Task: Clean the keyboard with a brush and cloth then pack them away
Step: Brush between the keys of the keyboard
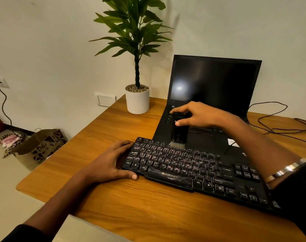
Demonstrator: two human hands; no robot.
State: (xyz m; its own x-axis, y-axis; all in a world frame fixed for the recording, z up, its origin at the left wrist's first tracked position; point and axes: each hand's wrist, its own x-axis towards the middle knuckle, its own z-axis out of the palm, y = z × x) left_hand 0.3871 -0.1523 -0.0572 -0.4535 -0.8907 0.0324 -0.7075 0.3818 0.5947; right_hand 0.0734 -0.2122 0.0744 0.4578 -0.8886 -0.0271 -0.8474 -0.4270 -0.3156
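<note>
Right hand (194, 115) gripped the black brush (178, 131) by its top end, thumb across the handle, fingers curled behind. Brush stood upright, pale bristles touching the upper key rows of the black Zebronics keyboard (192, 173). Left hand (110, 161) lay flat, fingers relaxed, against the keyboard's left end, thumb along its front edge. Keyboard sat on the wooden desk (131, 205), just before an open laptop (209, 95). White pot (137, 100) held pebbles and a green plant (134, 28). A paper bag (38, 145) stood on the floor; contents unclear.

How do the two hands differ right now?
The right hand is raised and grips the brush, bristles on the keyboard's top rows; the left hand lies low, fingers relaxed, bracing the keyboard's left end. The right wrist wears a bangle; the left is bare. Both work on the keyboard.
</note>
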